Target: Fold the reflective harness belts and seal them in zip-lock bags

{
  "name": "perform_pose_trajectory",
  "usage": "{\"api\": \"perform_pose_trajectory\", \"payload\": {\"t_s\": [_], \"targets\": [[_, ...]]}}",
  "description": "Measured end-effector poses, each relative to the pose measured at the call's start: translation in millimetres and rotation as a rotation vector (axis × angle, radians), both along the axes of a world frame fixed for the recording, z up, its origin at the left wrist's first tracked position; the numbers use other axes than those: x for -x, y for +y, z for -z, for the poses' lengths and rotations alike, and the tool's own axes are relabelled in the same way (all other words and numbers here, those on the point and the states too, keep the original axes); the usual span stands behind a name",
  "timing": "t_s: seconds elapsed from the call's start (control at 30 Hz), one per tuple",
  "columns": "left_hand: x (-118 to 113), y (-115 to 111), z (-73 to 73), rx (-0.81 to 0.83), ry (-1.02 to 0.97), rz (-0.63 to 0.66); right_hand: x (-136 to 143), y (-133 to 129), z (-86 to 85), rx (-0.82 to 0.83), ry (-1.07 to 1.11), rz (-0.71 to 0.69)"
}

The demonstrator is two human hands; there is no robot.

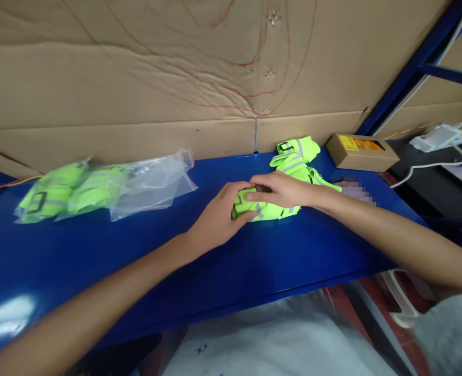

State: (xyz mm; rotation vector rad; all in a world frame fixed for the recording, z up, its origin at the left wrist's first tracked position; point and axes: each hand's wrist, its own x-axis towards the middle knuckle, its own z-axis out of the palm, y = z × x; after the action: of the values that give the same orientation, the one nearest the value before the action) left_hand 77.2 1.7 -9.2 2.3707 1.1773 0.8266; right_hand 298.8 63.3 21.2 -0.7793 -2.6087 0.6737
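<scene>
Rolled fluorescent yellow-green fabric bundle with grey stripes, in two hands

Head view: bundle at the middle of the glossy blue metal worktop. Left hand: grip curled around its left end. Right hand: grip holding it from above. Behind: second striped yellow-green fabric piece, brown cardboard box. Left: clear plastic bags, yellow-green rolls inside.

table: smooth, highly glossy finish. bags: smooth, glossy, transparent plastic. bundle: matt, creased cloth. wall: matt, wrinkled cardboard. box: matt, smooth cardboard.
</scene>
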Motion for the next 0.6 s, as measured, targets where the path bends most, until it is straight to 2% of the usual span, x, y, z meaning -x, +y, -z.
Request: {"api": "perform_pose_trajectory", "payload": {"t_s": [0.13, 0.27, 0.33, 0.43, 0.6], "targets": [[2.8, 19.4, -5.0, 0.143, -0.020, 0.023, 3.4, 5.0, 5.5, -0.170, -0.144, 0.082], [4.6, 32.6, 2.7, 0.302, 0.045, -0.028, 16.3, 8.3, 15.9, -0.463, -0.299, 0.193], [4.7, 34.7, 8.2, 0.251, 0.123, -0.088, 22.4, 7.4, 22.0, -0.551, -0.298, 0.260], [3.6, 33.0, 14.5, 0.135, 0.139, -0.105, 20.9, -2.2, 28.4, -0.542, -0.279, 0.329], [0.2, 26.3, 18.7, -0.046, 0.064, 0.003, -11.1, -32.2, 40.0, -0.637, -0.195, 0.104]]}}
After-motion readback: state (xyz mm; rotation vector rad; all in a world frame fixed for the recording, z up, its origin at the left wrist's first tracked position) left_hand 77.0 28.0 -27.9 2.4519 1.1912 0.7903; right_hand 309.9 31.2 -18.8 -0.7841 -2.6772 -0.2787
